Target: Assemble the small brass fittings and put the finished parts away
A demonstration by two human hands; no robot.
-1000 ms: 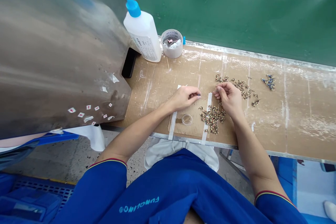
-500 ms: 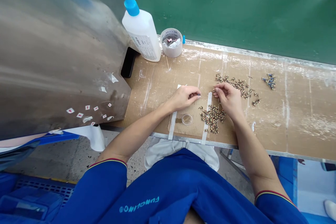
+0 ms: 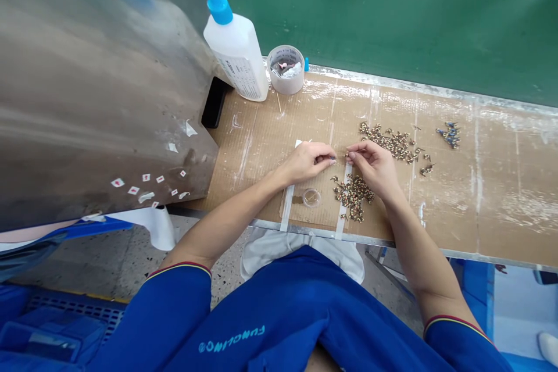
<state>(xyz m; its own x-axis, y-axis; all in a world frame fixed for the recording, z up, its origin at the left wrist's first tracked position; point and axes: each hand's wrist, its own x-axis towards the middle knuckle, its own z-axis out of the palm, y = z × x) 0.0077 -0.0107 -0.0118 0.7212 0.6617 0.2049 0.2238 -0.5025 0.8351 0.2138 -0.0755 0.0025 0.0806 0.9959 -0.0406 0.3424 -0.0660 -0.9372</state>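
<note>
My left hand point(image 3: 308, 161) rests on the cardboard-covered bench point(image 3: 479, 186), fingers curled in a pinch around something too small to name. My right hand point(image 3: 373, 164) is close beside it, thumb and forefinger pinched on a small brass-coloured metal part. Just below the right hand lies a pile of small brass parts point(image 3: 352, 193). A second scatter of brass parts point(image 3: 392, 142) lies beyond the right hand. A tiny clear round dish point(image 3: 310, 197) sits below my left hand, between two white tape strips point(image 3: 288, 209).
A white squeeze bottle with a blue nozzle point(image 3: 235, 49) and a roll of tape holding scraps point(image 3: 285, 70) stand at the back. A metal machine housing point(image 3: 100, 87) fills the left. A few bluish parts point(image 3: 449, 133) lie far right. Green conveyor belt point(image 3: 392, 11) runs behind.
My right hand has moved left from the far scatter of parts toward my left hand, carrying a small part. The left hand has hardly moved.
</note>
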